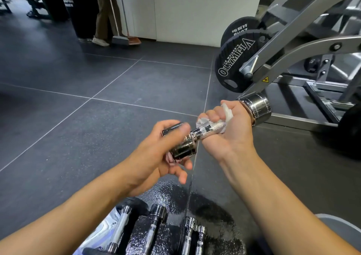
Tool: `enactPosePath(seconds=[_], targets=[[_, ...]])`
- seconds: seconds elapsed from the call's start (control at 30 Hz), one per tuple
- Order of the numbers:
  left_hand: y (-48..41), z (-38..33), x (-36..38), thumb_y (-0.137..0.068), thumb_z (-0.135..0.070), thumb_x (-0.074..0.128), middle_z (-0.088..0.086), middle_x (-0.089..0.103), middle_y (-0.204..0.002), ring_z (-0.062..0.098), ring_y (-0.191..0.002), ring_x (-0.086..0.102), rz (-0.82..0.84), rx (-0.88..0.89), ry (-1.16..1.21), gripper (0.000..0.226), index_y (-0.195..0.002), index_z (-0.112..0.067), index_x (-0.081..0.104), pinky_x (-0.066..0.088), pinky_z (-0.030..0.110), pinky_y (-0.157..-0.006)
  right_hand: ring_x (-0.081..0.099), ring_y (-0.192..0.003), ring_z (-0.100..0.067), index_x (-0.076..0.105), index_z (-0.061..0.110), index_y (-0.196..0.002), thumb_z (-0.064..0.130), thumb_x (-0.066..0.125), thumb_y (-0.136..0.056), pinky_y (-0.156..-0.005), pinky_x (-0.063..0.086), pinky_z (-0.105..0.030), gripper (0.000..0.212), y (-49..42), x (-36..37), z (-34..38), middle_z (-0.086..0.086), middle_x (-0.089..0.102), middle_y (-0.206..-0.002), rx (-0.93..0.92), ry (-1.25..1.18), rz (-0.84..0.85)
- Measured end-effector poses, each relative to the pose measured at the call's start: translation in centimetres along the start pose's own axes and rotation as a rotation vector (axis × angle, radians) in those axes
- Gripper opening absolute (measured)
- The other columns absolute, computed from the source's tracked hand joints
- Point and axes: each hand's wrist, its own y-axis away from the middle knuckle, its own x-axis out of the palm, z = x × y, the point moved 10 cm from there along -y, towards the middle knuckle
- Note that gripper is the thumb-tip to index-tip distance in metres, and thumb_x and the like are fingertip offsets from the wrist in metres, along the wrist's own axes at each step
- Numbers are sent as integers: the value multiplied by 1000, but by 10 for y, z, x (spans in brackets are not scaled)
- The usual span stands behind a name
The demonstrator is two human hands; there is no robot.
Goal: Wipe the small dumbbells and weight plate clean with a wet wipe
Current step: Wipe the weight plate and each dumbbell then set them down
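Note:
A small chrome dumbbell [201,132] is held in the air over the floor, running from lower left to upper right. My left hand [156,149] grips its near head [182,150]. My right hand [230,125] is closed around the knurled handle with a white wet wipe [203,121] wrapped under the fingers. The far chrome head [257,108] sticks out beyond my right hand. Several more chrome dumbbells [152,229] lie on the floor below my arms. A black Olympia weight plate [238,59] hangs on the machine at right.
A grey weight machine frame [304,45] stands at right. The dark tiled floor [88,78] has a wet patch [195,200] near the dumbbells. At the back a person [105,12] stands with a broom and dustpan by a white wall [195,10].

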Motion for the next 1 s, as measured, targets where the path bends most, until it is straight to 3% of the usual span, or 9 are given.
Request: enactPosePath(seconds=[0.17, 0.27, 0.37, 0.43, 0.53, 0.6, 0.7, 0.87, 1.0], targets=[[-7, -4, -11, -86, -39, 77, 24, 64, -92, 25, -60, 58, -84, 64, -76, 64, -139, -26, 43, 45, 33, -49, 30, -43, -12, 34, 19, -53, 8, 47, -88, -61, 27, -24, 39, -1, -6, -3, 4, 27, -49, 17, 20, -27], [6, -44, 2, -88, -25, 82, 4, 62, -107, 9, -81, 65, -3, 524, -728, 85, -152, -33, 26, 54, 23, -74, 32, -44, -11, 34, 21, -57, 9, 49, -88, -61, 32, -25, 36, -8, -9, -3, 6, 28, -52, 25, 10, -31], [27, -59, 28, -84, -18, 85, 0, 43, -140, 21, -123, 56, 56, 1022, -1293, 95, -154, -32, 23, 49, 35, -106, 34, -45, -11, 33, 21, -58, 11, 50, -88, -63, 35, -25, 36, -12, -10, -3, 6, 29, -55, 34, -11, -37], [21, -57, 22, -80, -26, 90, 2, 42, -140, 22, -123, 57, 17, 945, -1234, 100, -154, -35, 23, 50, 40, -106, 33, -45, -11, 34, 20, -57, 11, 50, -88, -62, 33, -25, 37, -11, -11, 0, 6, 29, -54, 19, -8, -45], [-4, -33, -8, -75, -54, 83, 2, 59, -123, 17, -88, 71, -115, 360, -665, 92, -146, -44, 25, 61, 31, -79, 33, -42, -11, 36, 19, -54, 10, 49, -89, -60, 31, -25, 38, -8, -11, 4, 5, 30, -50, -9, 27, -59], [-10, -5, -12, -84, -57, 71, 14, 67, -102, 31, -71, 67, -112, 43, -229, 68, -135, -24, 41, 57, 37, -55, 32, -41, -11, 36, 19, -55, 9, 48, -88, -59, 30, -26, 36, -5, -11, 5, 4, 30, -48, -21, 59, -66], [-9, 17, 0, -95, -56, 60, 23, 55, -87, 26, -55, 54, -27, -193, -17, 50, -104, -8, 57, 47, 29, -42, 34, -37, -13, 35, 18, -58, 11, 46, -90, -59, 32, -27, 35, -2, -11, 3, 2, 30, -44, -20, 73, -72], [-12, 0, -9, -81, -45, 81, 10, 62, -92, 16, -62, 56, -121, 39, -90, 68, -132, -19, 45, 43, 27, -52, 32, -43, -12, 33, 19, -54, 9, 49, -82, -60, 31, -25, 34, -9, -10, 3, 4, 28, -50, -10, 17, -55], [7, -51, 5, -83, -34, 85, -15, 55, -129, 10, -113, 63, -88, 690, -1042, 96, -155, -34, 22, 53, 33, -98, 31, -43, -11, 33, 20, -50, 10, 48, -87, -56, 33, -25, 41, -14, -7, -2, 6, 27, -49, 23, -57, -27]])
